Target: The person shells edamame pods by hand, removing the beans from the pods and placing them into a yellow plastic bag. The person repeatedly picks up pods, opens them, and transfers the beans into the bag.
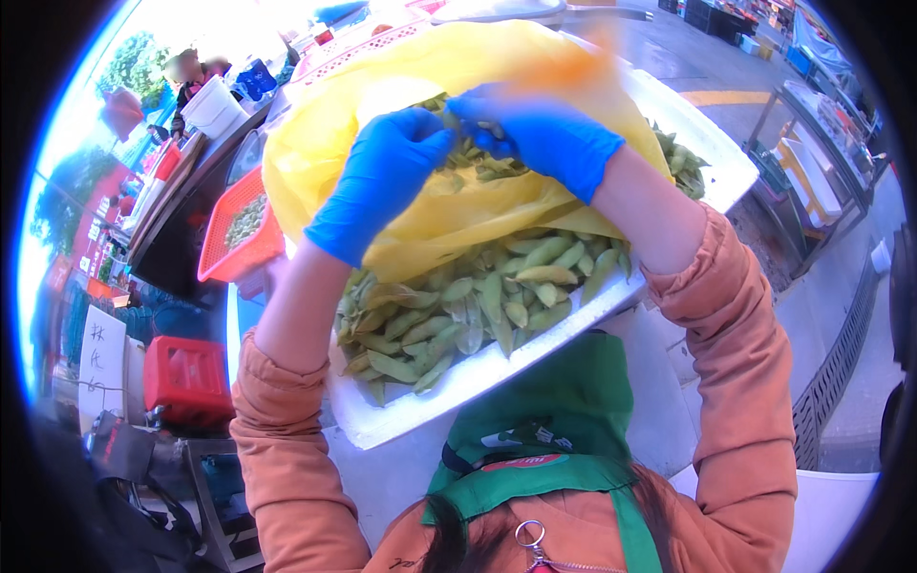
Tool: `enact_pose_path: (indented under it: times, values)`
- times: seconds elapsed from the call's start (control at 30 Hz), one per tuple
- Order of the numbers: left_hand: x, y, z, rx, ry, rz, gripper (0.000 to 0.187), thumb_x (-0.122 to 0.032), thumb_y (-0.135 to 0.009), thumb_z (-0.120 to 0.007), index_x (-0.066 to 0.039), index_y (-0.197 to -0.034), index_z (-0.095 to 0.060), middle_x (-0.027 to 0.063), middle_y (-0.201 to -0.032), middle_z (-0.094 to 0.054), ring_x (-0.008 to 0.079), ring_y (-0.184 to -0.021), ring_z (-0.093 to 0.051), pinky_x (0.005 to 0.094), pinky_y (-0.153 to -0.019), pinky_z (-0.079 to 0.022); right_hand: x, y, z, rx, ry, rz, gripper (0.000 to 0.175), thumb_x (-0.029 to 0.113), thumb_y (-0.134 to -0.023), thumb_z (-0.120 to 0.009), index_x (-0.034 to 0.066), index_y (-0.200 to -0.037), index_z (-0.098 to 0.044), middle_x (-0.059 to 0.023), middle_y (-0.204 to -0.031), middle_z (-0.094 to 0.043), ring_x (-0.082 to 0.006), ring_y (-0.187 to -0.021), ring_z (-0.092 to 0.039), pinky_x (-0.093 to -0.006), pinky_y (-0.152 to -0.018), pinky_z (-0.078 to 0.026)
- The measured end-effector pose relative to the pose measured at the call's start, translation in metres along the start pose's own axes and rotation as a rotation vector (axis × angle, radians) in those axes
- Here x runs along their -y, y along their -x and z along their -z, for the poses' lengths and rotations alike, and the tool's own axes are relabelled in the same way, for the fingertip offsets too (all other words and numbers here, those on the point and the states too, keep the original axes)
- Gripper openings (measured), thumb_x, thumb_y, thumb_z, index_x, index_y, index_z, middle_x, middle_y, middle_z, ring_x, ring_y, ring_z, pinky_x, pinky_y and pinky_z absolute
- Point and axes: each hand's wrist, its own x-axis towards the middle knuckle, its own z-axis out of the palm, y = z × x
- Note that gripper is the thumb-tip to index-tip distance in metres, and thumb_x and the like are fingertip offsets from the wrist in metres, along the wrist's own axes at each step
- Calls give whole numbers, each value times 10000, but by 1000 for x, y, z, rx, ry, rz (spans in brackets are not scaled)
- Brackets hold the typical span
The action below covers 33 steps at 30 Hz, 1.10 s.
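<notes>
Both my hands wear blue gloves and meet over the mouth of a yellow plastic bag (315,154). Green bean pods (476,161) lie inside the bag, under my fingers. My left hand (390,175) has its thumb and fingertips pinched together; whether something is between them is hidden. Blurred by motion, my right hand (548,140) has its fingers curled around what looks like a small bean pod (491,129). The bag rests in a white foam box (430,408). More green pods (466,308), some flat and split, fill the box's near side.
Left of the box is an orange plastic basket (215,251) with shelled beans (245,222). A pink basket (351,50) stands behind the bag. Further left are a red container (188,383), a white bucket (213,107) and a person (188,79). A metal-framed table (824,143) stands right.
</notes>
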Motion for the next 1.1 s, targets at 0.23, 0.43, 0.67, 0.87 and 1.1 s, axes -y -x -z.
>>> enact_pose_path:
  times: [0.23,0.43,0.67,0.87,1.1]
  values:
    - [-2,0,-4,48,-76,-44,204,-186,-803,-570,0,-846,-643,106,-678,-608,152,-608,-551,297,-596,-448,12,1,-7,-6,39,-127,216,256,-866,-553,49,-873,-611,3,-670,-518,-37,-478,-412,-171,-413,-297]
    - [1,6,1,61,-116,25,217,-202,-802,-585,-6,-880,-638,106,-684,-608,150,-614,-560,304,-590,-452,9,-3,-15,10,-22,-189,171,234,-863,-554,69,-868,-596,12,-662,-513,-39,-451,-400,-167,-403,-272]
    - [4,4,-3,170,336,140,203,-164,-836,-505,-17,-763,-625,75,-668,-606,146,-605,-551,291,-584,-450,10,-1,-12,-62,-9,-165,131,218,-862,-547,94,-831,-573,13,-611,-487,-52,-443,-388,-184,-394,-248]
    - [10,5,-10,155,249,21,236,-196,-888,-467,-18,-789,-587,31,-653,-555,105,-593,-495,258,-564,-422,7,-3,-9,-53,-28,-172,134,213,-869,-536,92,-821,-565,4,-614,-495,-63,-441,-394,-188,-399,-264]
    - [7,6,-12,237,578,68,207,-202,-880,-483,-39,-761,-527,-6,-616,-431,90,-548,-395,245,-514,-354,3,-2,-6,-8,-191,-123,124,186,-874,-542,71,-844,-580,-26,-694,-586,-58,-507,-461,-170,-426,-313]
